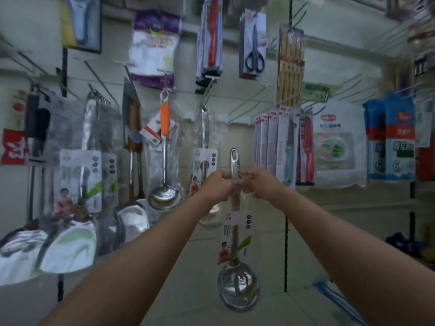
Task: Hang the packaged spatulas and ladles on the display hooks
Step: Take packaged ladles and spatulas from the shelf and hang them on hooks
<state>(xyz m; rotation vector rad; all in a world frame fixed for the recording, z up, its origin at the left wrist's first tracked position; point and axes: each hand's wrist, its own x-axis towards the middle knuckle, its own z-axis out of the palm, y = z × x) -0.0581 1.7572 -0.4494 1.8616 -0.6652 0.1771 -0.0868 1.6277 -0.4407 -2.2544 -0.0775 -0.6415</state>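
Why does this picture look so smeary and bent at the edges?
Head view: the light is dim; the hung utensils at left are smeared by motion blur; the ladle held by the left hand and right hand is sharper; the wide lens bows the shelf edges; glare flashes off the plastic wrap.

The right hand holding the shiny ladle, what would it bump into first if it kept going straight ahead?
Probably the steel ladle in clear wrap hanging behind, left of the right hand. Depth is unclear, so it might reach the bare wall panel instead.

blue packs (397, 147) marked "6" (large, white)
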